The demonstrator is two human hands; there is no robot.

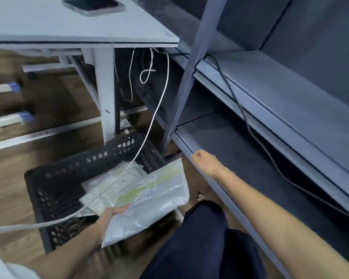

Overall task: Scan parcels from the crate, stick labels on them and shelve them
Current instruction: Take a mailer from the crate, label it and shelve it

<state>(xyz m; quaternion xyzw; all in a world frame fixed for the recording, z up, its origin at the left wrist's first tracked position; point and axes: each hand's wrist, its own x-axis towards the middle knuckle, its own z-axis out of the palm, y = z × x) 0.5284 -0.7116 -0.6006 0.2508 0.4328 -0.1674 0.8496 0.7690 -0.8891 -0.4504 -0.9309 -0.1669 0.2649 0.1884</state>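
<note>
My left hand (pixel 110 215) grips a grey plastic parcel bag (pixel 149 200) by its near-left corner and holds it over the right side of the black slotted crate (pixel 54 178). The parcel carries a pale green and white label on its upper face. More pale parcels (pixel 117 174) lie inside the crate under it. My right hand (pixel 203 161) rests on the front edge of the low grey shelf (pixel 250 158), fingers curled over the lip; nothing shows in it.
A white table (pixel 48 23) with a phone (pixel 93 6) on it stands above the crate. A white cable (pixel 153 115) hangs from it across the crate. A black cable (pixel 248 121) trails over the upper shelf (pixel 290 93). My dark trouser leg (pixel 199 244) is between crate and shelving.
</note>
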